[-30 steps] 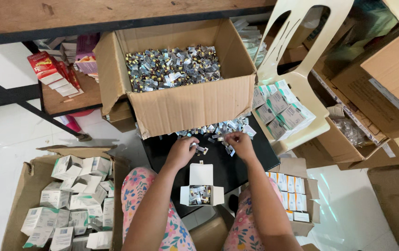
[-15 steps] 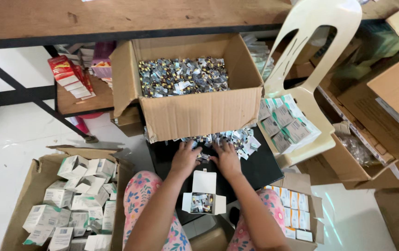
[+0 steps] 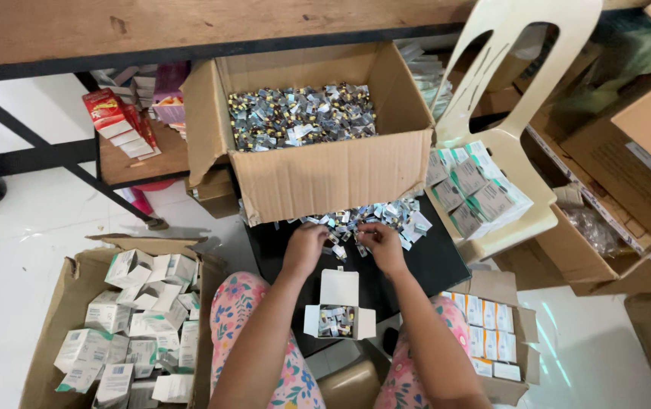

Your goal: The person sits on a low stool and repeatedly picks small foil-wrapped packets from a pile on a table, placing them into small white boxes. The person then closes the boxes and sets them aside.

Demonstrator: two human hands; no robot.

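1. The left hand and the right hand are both curled over the heap of small silver packets on the black board. The fingers touch the packets, but I cannot tell if either hand really pinches one, because the backs of the hands hide the fingertips.
2. Just below the hands stands a small white box with its lid open. Some packets are inside already; it looks only partly filled, so I judge this box is not finished.
3. Behind the heap, the big cardboard box is full of the same packets, so much work seems left.
4. On the left, a carton holds many empty white boxes, still open.
5. On the right, closed boxes lie in a carton and on the plastic chair; these look done.
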